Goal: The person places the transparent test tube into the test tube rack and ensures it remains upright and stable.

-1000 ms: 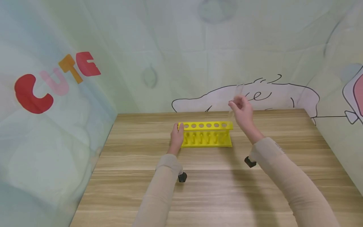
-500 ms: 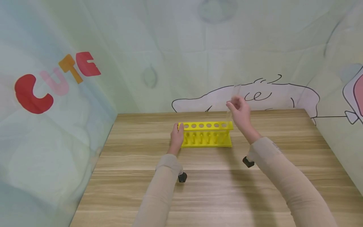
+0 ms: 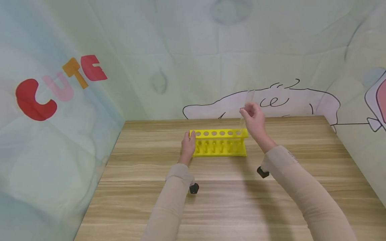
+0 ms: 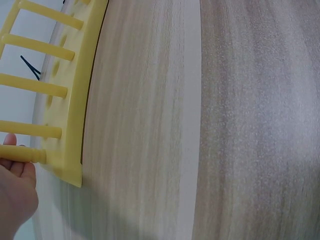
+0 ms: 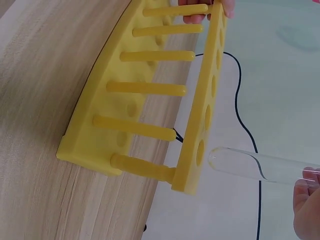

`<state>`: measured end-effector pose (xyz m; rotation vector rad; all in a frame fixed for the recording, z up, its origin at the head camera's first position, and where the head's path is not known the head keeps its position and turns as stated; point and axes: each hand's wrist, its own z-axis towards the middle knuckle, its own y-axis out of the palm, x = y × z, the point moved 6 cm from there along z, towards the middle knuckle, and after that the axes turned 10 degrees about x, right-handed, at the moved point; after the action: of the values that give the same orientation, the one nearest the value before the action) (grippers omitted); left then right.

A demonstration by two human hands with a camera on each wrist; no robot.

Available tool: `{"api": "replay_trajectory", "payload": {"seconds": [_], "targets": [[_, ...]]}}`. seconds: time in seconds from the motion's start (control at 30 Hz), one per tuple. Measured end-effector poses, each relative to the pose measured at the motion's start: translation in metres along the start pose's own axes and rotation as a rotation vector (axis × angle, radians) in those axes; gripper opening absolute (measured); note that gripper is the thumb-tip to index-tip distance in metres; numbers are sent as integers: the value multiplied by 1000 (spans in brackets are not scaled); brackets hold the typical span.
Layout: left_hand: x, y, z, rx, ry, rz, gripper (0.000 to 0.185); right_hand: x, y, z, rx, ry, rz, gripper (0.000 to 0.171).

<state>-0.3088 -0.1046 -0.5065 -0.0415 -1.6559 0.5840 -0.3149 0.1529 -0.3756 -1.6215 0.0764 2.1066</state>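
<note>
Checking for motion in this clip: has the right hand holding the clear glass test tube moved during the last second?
Yes. The right hand drifted slightly left along the yellow plastic rack.

left hand touches yellow rack end | wooden table

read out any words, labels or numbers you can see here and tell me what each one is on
"CUTE" in big red, pink and orange letters, on the printed backdrop sheet at the left.
No writing shows on the yellow test tube rack, the glass test tube or the wooden table.
</note>
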Motion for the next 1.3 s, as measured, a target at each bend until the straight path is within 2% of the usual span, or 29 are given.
{"api": "replay_trajectory", "payload": {"seconds": [0.23,0.3,0.5,0.7,0.93,1.3], "targets": [[-2,1,0,8,-15,-21,53,0,2,-1,1,4,-7,27],[-1,0,0,24,-1,-18,55,0,2,-2,0,4,-6,27],[-4,2,2,7,-21,-17,52,1,4,-1,1,-4,-1,24],[-2,1,2,12,-12,4,48,2,5,-2,-6,-7,-1,24],[-3,1,2,13,-25,21,51,1,5,-3,0,-36,-6,24],[-4,2,2,2,-42,17,53,4,7,-4,-8,-10,-30,26]]}}
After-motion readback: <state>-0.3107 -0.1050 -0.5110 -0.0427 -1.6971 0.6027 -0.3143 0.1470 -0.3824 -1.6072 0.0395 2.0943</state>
